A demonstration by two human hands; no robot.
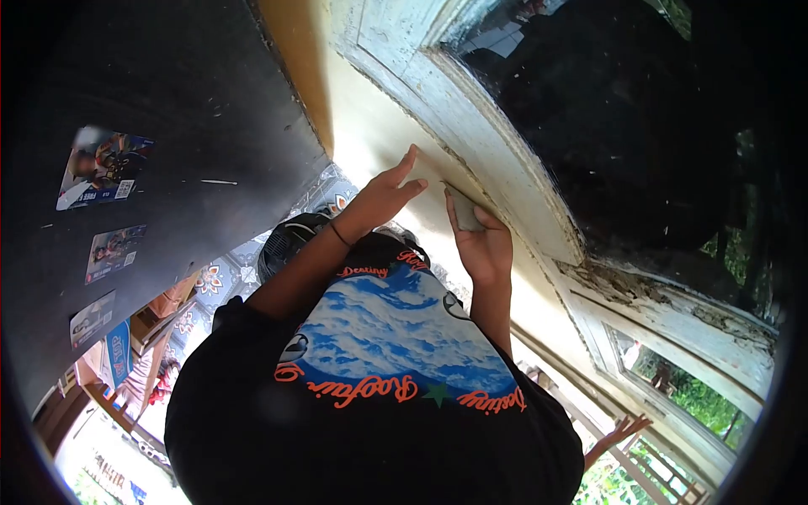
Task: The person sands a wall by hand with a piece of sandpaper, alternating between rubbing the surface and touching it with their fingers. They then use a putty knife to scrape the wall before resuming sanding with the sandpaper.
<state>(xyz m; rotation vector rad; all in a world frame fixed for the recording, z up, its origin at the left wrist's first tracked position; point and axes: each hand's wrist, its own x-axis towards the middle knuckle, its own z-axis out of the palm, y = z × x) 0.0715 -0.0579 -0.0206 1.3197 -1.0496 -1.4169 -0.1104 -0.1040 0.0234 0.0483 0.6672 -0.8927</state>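
Note:
My left hand point(385, 200), with a dark band at the wrist, reaches up to the cream wall point(383, 118). Its index finger is stretched out and its thumb stands apart, with nothing held. To the right of it, my right hand point(488, 248) grips a flat grey piece point(465, 212) that looks like folded sandpaper. The piece lies against or very near the wall, just beside the white frame point(505, 135) of a window. Whether it touches the wall is hard to tell. Below the hands is my black printed shirt point(379, 438).
A dark panel with stickers point(105, 168) stands close on the left. Dark window glass point(640, 135) fills the upper right, above damaged, peeling wood point(623, 286). Another person's hand point(627, 429) shows at the lower right. Patterned floor tiles point(210, 278) and a blue box point(119, 352) lie left.

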